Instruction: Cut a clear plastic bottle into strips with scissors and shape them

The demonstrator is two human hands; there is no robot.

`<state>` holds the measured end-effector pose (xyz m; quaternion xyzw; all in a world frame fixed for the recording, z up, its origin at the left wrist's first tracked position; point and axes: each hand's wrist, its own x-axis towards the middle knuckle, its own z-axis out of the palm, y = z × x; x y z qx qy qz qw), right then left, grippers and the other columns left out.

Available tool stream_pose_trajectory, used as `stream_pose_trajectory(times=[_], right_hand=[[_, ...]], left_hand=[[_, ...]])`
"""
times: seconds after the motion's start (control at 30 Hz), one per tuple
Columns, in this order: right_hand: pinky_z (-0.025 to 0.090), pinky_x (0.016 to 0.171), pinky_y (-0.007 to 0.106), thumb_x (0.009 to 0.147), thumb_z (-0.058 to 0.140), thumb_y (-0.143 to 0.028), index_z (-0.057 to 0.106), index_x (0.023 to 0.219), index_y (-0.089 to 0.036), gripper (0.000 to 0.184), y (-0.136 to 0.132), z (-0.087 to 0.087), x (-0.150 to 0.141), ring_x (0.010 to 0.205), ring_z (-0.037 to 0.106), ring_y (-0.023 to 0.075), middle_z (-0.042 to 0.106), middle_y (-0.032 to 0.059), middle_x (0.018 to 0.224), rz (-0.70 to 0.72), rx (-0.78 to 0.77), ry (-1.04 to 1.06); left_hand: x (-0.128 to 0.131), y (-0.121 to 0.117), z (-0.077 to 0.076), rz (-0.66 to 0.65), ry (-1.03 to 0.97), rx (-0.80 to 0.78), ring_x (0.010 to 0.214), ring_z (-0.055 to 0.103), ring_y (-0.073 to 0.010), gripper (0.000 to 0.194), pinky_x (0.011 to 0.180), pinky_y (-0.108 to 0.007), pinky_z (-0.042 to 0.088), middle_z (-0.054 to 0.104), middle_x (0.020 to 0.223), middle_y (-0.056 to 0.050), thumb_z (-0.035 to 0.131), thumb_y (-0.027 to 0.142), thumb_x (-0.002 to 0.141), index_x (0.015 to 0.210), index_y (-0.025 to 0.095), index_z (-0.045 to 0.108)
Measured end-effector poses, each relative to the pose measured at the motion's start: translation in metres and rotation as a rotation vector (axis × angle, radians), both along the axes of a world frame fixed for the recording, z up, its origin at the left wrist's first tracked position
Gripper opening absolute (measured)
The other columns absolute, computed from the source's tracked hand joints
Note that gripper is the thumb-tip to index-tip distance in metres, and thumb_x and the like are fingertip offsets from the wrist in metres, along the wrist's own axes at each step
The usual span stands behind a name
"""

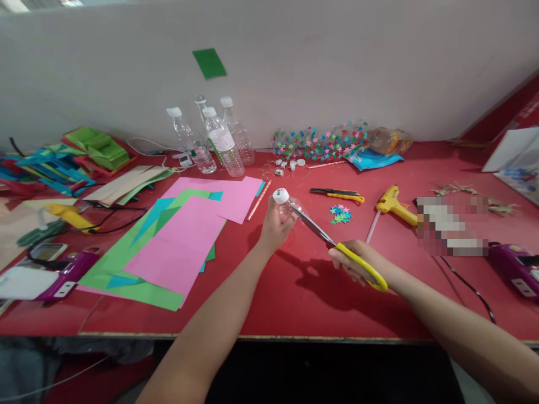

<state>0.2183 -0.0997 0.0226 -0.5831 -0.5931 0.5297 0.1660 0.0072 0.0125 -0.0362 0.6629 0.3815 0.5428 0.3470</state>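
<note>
Left hand (275,229) grips clear bottle (287,210) over red table (295,317), dark print on white cap (281,196) unreadable; right hand (368,253) holds yellow-handled scissors (342,248), blade tips at bottle; rear bottle's label (224,140) illegible.

Scissors (344,249): yellow handles, grey metallic blades.
Handheld bottle (287,210): clear, with a white cap bearing dark marks.
Tabletop (295,303): plain red.
Paper sheets (181,241): plain pink, light green, darker green and turquoise.
Star pile (340,214): blue, green and pink.
Star-covered bottle (320,142): scattered star pattern in red, pink, blue and green.
Standing bottles (226,148): clear, white-capped.
Cutter (342,195): yellow and black.
Glue gun (392,203) on the right: yellow.
Packet (374,160): bright blue.
Pencil (259,201): pale pink, patterned; the motif is too small to read.
Right-hand power strip (514,270): purple, with a white socket face.
Wall (337,67): grey-white, bearing a green square (209,63).
</note>
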Motion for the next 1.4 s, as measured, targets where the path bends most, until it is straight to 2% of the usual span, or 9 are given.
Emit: stream_pose_trajectory(times=[0.13, 0.33, 0.53, 0.7, 0.77, 0.87, 1.03, 1.23, 1.4], right_hand=[[0.036, 0.036, 0.02, 0.078, 0.053, -0.075, 0.053, 0.071, -0.018, 0.057, 0.001, 0.001, -0.001, 0.033, 0.043, 0.0069, 0.046, -0.0064, 0.046, 0.005, -0.006, -0.026], [0.036, 0.04, 0.022, 0.078, 0.052, -0.076, 0.053, 0.072, -0.018, 0.058, 0.001, 0.004, 0.003, 0.037, 0.045, 0.0083, 0.048, -0.0045, 0.05, 0.041, 0.008, -0.014], [0.032, 0.046, 0.023, 0.08, 0.055, -0.071, 0.043, 0.066, -0.021, 0.054, 0.0, 0.0, 0.008, 0.045, 0.043, 0.0089, 0.046, -0.0049, 0.051, 0.133, 0.161, -0.065], [0.028, 0.044, 0.023, 0.078, 0.051, -0.076, 0.039, 0.063, -0.022, 0.058, 0.003, 0.001, 0.004, 0.044, 0.04, 0.009, 0.043, -0.005, 0.049, 0.022, 0.221, -0.157], [0.028, 0.044, 0.023, 0.078, 0.052, -0.076, 0.038, 0.061, -0.022, 0.058, 0.005, 0.001, 0.004, 0.043, 0.04, 0.009, 0.043, -0.0051, 0.048, 0.004, 0.225, -0.172], [0.029, 0.043, 0.023, 0.078, 0.054, -0.075, 0.039, 0.061, -0.022, 0.057, 0.006, -0.002, 0.006, 0.043, 0.041, 0.0091, 0.044, -0.005, 0.048, -0.005, 0.214, -0.162], [0.03, 0.043, 0.023, 0.08, 0.054, -0.072, 0.045, 0.066, -0.022, 0.053, 0.008, -0.01, 0.01, 0.042, 0.044, 0.0097, 0.047, -0.0046, 0.051, -0.031, 0.15, -0.126], [0.027, 0.045, 0.023, 0.077, 0.055, -0.073, 0.039, 0.06, -0.022, 0.056, 0.007, -0.001, 0.007, 0.043, 0.04, 0.0084, 0.042, -0.0056, 0.048, -0.01, 0.174, -0.149], [0.027, 0.045, 0.023, 0.078, 0.053, -0.073, 0.038, 0.061, -0.023, 0.055, 0.005, 0.003, 0.005, 0.044, 0.039, 0.0088, 0.041, -0.0057, 0.049, -0.011, 0.175, -0.163]], left_hand=[[0.005, -0.004, 0.003, 0.009, -0.062, -0.032, 0.098, 0.06, -0.0192, 0.033, 0.096, -0.038, 0.046, 0.06, 0.104, -0.006, 0.06, 0.023, 0.078, 0.11, 0.022, 0.05], [0.008, -0.007, 0.008, 0.02, -0.142, -0.075, 0.086, 0.061, -0.0154, 0.027, 0.081, -0.03, 0.05, 0.062, 0.096, -0.003, 0.062, 0.026, 0.078, 0.103, 0.023, 0.051], [-0.001, 0.006, 0.016, 0.288, -0.493, -0.297, 0.077, 0.063, -0.0115, 0.034, 0.065, -0.023, 0.051, 0.06, 0.096, 0.0, 0.067, 0.03, 0.075, 0.103, 0.024, 0.047], [0.009, -0.004, 0.023, -0.015, -0.572, -0.402, 0.08, 0.064, -0.0122, 0.037, 0.073, -0.026, 0.054, 0.062, 0.092, 0.001, 0.075, 0.028, 0.067, 0.097, 0.021, 0.053], [0.013, -0.008, 0.024, -0.084, -0.57, -0.446, 0.084, 0.066, -0.0144, 0.037, 0.079, -0.031, 0.055, 0.063, 0.093, 0.0, 0.076, 0.029, 0.067, 0.097, 0.02, 0.055], [0.013, -0.011, 0.025, -0.131, -0.559, -0.477, 0.089, 0.067, -0.0178, 0.041, 0.085, -0.037, 0.055, 0.064, 0.099, -0.002, 0.076, 0.03, 0.069, 0.101, 0.02, 0.053], [0.011, -0.011, 0.027, -0.188, -0.598, -0.511, 0.096, 0.066, -0.0188, 0.048, 0.087, -0.038, 0.056, 0.065, 0.107, -0.003, 0.077, 0.022, 0.064, 0.104, 0.023, 0.05], [0.006, -0.012, 0.029, -0.27, -0.631, -0.6, 0.102, 0.065, -0.021, 0.043, 0.094, -0.043, 0.053, 0.065, 0.106, -0.004, 0.067, 0.014, 0.06, 0.101, 0.019, 0.058], [0.004, -0.015, 0.032, -0.4, -0.632, -0.611, 0.112, 0.062, -0.0263, 0.042, 0.095, -0.046, 0.052, 0.065, 0.115, -0.007, 0.069, 0.025, 0.062, 0.104, 0.022, 0.059]])
